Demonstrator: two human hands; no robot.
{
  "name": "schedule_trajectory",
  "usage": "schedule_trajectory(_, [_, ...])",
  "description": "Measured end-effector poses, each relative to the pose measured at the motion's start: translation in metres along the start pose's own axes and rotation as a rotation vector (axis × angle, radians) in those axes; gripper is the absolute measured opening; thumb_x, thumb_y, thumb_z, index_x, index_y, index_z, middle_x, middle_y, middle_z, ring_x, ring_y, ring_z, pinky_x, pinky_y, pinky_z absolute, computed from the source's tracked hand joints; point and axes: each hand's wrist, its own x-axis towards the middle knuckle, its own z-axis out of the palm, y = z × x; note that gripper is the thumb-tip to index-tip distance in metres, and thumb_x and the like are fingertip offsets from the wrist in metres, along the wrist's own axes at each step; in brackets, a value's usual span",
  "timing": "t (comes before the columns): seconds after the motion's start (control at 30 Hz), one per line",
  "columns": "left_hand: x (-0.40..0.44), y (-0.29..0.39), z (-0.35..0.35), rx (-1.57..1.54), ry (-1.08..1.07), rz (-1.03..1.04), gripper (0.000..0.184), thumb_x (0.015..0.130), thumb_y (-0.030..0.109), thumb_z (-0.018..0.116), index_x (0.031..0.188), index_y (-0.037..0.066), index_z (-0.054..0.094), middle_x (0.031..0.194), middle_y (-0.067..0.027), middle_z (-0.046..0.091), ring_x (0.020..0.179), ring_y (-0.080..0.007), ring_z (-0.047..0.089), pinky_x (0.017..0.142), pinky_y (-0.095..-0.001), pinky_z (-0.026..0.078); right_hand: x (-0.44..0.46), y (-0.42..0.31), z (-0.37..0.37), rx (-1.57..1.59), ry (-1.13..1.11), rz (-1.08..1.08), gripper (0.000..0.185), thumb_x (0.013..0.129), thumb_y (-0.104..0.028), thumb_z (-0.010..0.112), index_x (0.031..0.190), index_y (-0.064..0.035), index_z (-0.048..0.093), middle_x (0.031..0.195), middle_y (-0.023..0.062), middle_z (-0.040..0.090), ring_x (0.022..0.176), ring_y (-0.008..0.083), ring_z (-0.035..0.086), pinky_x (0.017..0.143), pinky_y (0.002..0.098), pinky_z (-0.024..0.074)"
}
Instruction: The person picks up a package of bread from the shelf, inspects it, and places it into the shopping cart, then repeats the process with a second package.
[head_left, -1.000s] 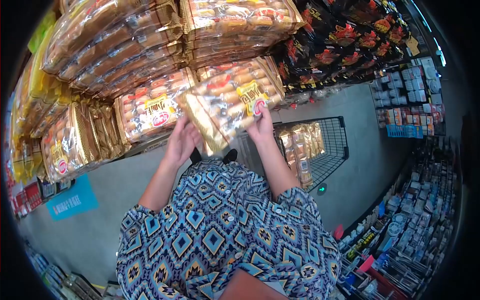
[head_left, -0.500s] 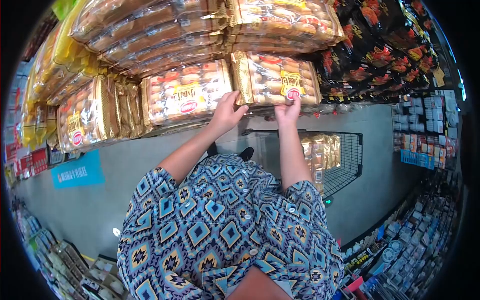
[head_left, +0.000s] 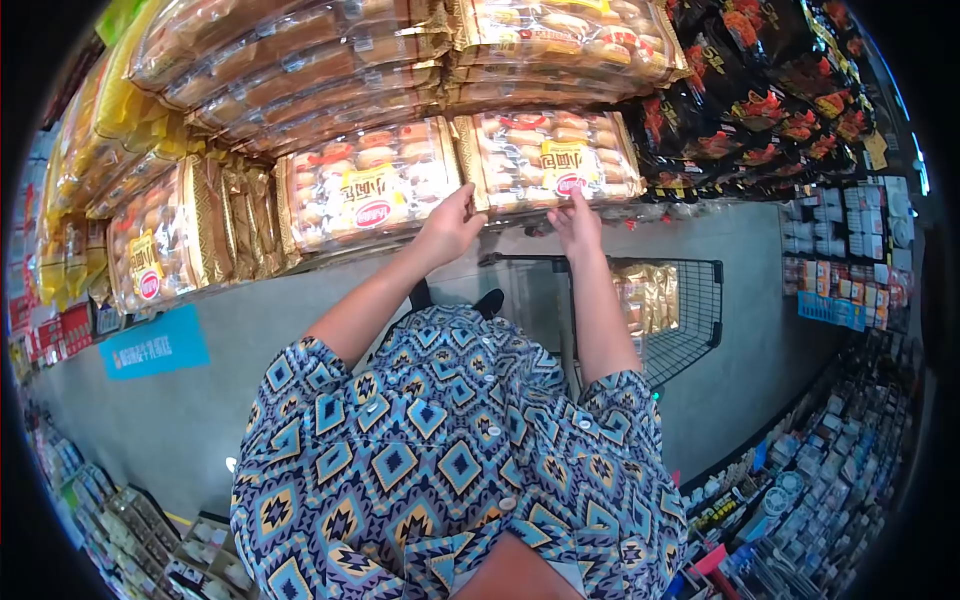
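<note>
A clear-and-gold pack of bread rolls (head_left: 545, 150) lies in front of me on the display, beside a similar bread pack (head_left: 368, 182). My left hand (head_left: 450, 230) is at the front corner where the two packs meet. Its fingertips touch the pack edge, with the thumb held apart. At the front edge of the right-hand pack is my right hand (head_left: 578, 232), fingers apart, one fingertip by the red oval logo. Neither hand is closed around a pack.
More bread packs (head_left: 320, 80) are stacked behind, with black packages (head_left: 750, 100) to the right. Below the display stands a shopping cart (head_left: 690, 320) holding several gold packs (head_left: 648, 298). A blue floor sign (head_left: 155, 343) is at left, and stocked shelves (head_left: 820, 480) line the lower right.
My right hand has drawn back slightly from the right-hand pack, and its thumb no longer presses on the front. That pack now lies slightly further back and left. My left hand has barely moved.
</note>
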Motion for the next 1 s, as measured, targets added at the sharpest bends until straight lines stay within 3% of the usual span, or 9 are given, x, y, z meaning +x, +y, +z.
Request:
schedule_trajectory(0.1, [-0.012,-0.001,0.008,0.255,0.188,0.234,0.056,0.081,0.011,0.067,0.128,-0.01,0.043,0.125,-0.0316,0.05,0.116,-0.0411,0.051,0.099,-0.043,0.041,-0.004,-0.003,-0.004,-0.047,-0.068,0.008,0.04,0.09,-0.039,0.062,0.108,-0.004,0.056,0.098,0.0082,0.058,0.084,0.0211,0.058,0.075,0.0357,0.0526])
schedule_trajectory(0.17, [-0.014,0.015,0.008,0.45,0.246,0.344,0.058,0.082,0.011,0.066,0.131,-0.007,0.042,0.13,-0.03,0.047,0.119,-0.0404,0.049,0.101,-0.0429,0.04,-0.002,-0.013,-0.015,-0.144,-0.143,0.065,0.048,0.089,-0.041,0.063,0.111,0.0006,0.053,0.103,0.0112,0.057,0.091,0.0233,0.06,0.076,0.0372,0.0529])
schedule_trajectory(0.2, [-0.01,0.018,0.008,0.652,0.332,0.442,0.059,0.083,0.012,0.065,0.134,-0.005,0.04,0.135,-0.0283,0.043,0.122,-0.0397,0.047,0.104,-0.0429,0.038,0.002,-0.016,-0.023,-0.156,-0.066,0.089,0.043,0.09,-0.04,0.062,0.108,-0.0025,0.055,0.094,0.0079,0.058,0.085,0.0239,0.06,0.073,0.0363,0.0516])
schedule_trajectory(0.27, [0.0,0.02,0.012,0.616,0.277,0.478,0.063,0.08,0.012,0.067,0.135,-0.003,0.04,0.14,-0.0295,0.037,0.13,-0.0424,0.036,0.108,-0.0458,0.032,0.007,-0.02,-0.038,-0.151,0.181,-0.059,0.04,0.09,-0.039,0.062,0.102,-0.0019,0.056,0.089,0.0062,0.058,0.08,0.0201,0.061,0.071,0.034,0.052])
schedule_trajectory(0.37, [0.01,0.019,0.016,0.918,0.067,0.356,0.07,0.08,0.012,0.066,0.141,0.002,0.032,0.148,-0.0269,0.023,0.138,-0.0421,0.022,0.113,-0.0451,0.024,0.02,-0.035,-0.053,-0.143,0.264,-0.155,0.034,0.091,-0.035,0.06,0.098,-0.0017,0.056,0.085,0.0041,0.056,0.076,0.0169,0.06,0.069,0.0315,0.052])
schedule_trajectory(0.47, [0.028,-0.003,0.018,1.213,0.074,0.361,0.07,0.081,0.011,0.065,0.142,0.003,0.031,0.148,-0.026,0.024,0.138,-0.0413,0.022,0.113,-0.0454,0.023,0.033,-0.04,-0.048,-0.1,0.197,-0.243,0.031,0.091,-0.031,0.059,0.098,-0.0007,0.055,0.087,0.0049,0.057,0.076,0.0159,0.06,0.069,0.03,0.0519])
schedule_trajectory(0.6, [0.042,-0.008,0.013,1.052,0.111,0.404,0.056,0.084,-0.002,0.047,0.138,0.001,0.035,0.145,-0.0266,0.028,0.137,-0.0444,0.024,0.113,-0.0484,0.023,0.042,-0.053,-0.043,-0.114,0.079,-0.232,0.03,0.093,-0.028,0.057,0.103,0.0004,0.055,0.096,0.0084,0.06,0.082,0.0188,0.061,0.071,0.0317,0.0525])
schedule_trajectory(0.8, [0.029,-0.003,0.008,1.07,0.093,0.34,0.062,0.082,0.006,0.058,0.139,0.002,0.034,0.147,-0.0245,0.027,0.138,-0.0411,0.023,0.113,-0.0472,0.023,0.025,-0.046,-0.065,-0.241,0.193,-0.183,0.028,0.094,-0.027,0.056,0.102,-0.0002,0.053,0.088,0.0046,0.055,0.081,0.0177,0.06,0.07,0.0303,0.0519])
schedule_trajectory(1.0, [0.035,-0.002,0.005,1.126,0.099,0.342,0.075,0.08,0.012,0.068,0.144,0.006,0.029,0.148,-0.0223,0.026,0.138,-0.0403,0.025,0.112,-0.048,0.024,0.031,-0.05,-0.044,-0.206,0.098,-0.293,0.027,0.093,-0.022,0.057,0.103,0.0023,0.054,0.087,0.005,0.057,0.072,0.0114,0.055,0.061,0.0249,0.0483])
